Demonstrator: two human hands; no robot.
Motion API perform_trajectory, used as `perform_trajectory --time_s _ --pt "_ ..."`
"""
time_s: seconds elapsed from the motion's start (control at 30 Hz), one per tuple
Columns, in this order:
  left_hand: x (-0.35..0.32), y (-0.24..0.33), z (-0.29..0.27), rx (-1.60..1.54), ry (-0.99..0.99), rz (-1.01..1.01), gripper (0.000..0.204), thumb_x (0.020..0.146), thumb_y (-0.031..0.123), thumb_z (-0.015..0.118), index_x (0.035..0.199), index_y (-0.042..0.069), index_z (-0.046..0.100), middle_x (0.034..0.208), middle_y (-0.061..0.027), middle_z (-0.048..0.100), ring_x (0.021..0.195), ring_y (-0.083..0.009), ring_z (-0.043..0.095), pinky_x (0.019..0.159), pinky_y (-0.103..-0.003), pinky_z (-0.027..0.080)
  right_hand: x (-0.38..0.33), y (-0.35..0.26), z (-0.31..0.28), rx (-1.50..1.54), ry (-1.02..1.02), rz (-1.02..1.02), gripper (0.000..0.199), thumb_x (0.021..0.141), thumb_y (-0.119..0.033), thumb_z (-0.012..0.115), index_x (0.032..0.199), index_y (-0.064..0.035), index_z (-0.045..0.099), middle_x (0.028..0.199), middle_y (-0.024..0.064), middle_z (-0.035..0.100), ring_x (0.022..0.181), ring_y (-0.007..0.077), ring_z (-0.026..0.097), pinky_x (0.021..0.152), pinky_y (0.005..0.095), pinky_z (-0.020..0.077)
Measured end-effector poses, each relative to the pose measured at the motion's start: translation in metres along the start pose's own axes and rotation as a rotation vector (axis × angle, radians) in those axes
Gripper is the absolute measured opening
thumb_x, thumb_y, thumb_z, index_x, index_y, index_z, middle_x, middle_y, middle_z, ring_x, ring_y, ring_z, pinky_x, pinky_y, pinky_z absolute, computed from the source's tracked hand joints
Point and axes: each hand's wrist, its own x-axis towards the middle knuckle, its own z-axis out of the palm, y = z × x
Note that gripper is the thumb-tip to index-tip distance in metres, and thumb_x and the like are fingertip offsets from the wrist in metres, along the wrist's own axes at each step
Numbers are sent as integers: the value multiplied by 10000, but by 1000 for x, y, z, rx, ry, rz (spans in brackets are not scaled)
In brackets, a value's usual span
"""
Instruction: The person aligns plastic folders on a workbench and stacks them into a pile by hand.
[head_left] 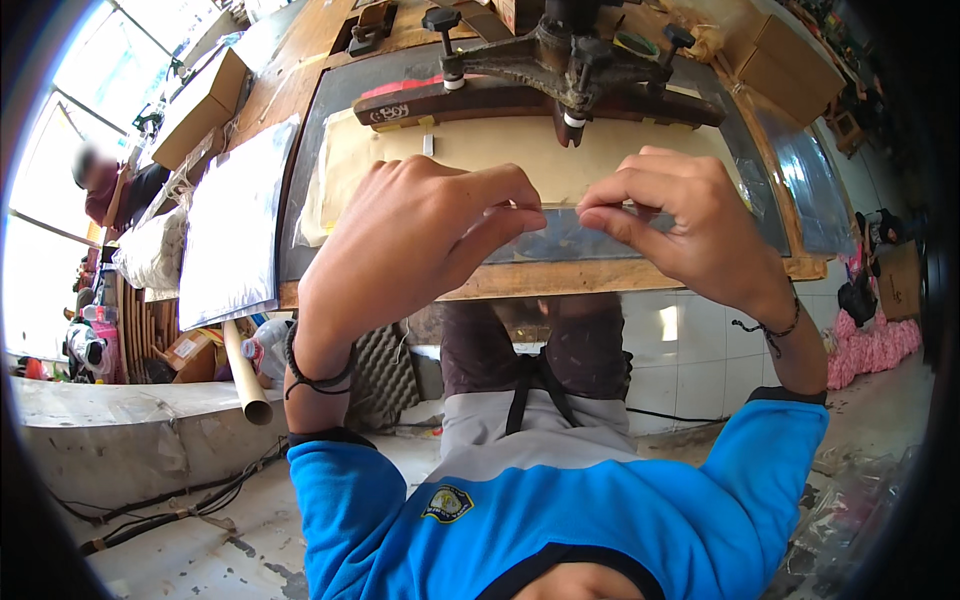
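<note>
My left hand (425,225) hovers over the near edge of the table, thumb and fingertips pinched together. Across a small gap, my right hand (685,215) makes a similar pinch, its fingertips pointing toward the left ones. Whatever sits between the fingertips, if anything, is too small or thin to make out. Below and beyond both hands lies a flat tan sheet (490,150) on a dark grey board (590,245). A dark wooden bar (500,105) rests across the sheet's far part, under a black metal clamp frame (565,60) with knobs. A small light-grey piece (429,145) lies on the sheet.
White plastic-wrapped sheets (240,220) hang at the table's left edge, clear plastic (810,190) at its right. Cardboard boxes (200,105) stand far left, another box (785,70) far right. A cardboard tube (248,375) leans at lower left. Another person (120,190) is in the left background.
</note>
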Motion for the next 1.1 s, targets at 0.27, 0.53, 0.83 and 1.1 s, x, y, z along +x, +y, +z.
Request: perform_trajectory --time_s 0.27,0.53,0.83,1.1 --pt "-2 10 -4 236 24 1 109 917 144 694 939 61 760 764 -95 739 691 -259 730 611 -341 527 3 -7 -4 -30 -21 -23 116 854 -146 763 903 -43 740 810 85 706 729 257 635 641 363 494" --pt "5 12 5 47 107 -5 88 896 86 707 951 54 768 761 -105 740 696 -250 738 641 -327 552 12 -15 -9 -77 -11 -21 201 886 -251 735 887 -51 745 796 88 698 747 280 660 661 387 523" --pt "-14 5 -9 35 22 -82 105 918 91 676 896 34 761 734 -79 741 666 -204 733 623 -299 542 4 -9 -10 -170 60 -129 135 805 -151 808 818 -53 718 713 43 661 623 216 582 553 347 437" --pt "-41 -17 -37 49 -5 -125 99 929 89 660 919 25 735 743 -97 732 651 -263 714 609 -336 534 -6 8 -26 -204 23 -102 145 820 -163 791 794 -47 709 697 41 648 596 210 530 537 331 403"
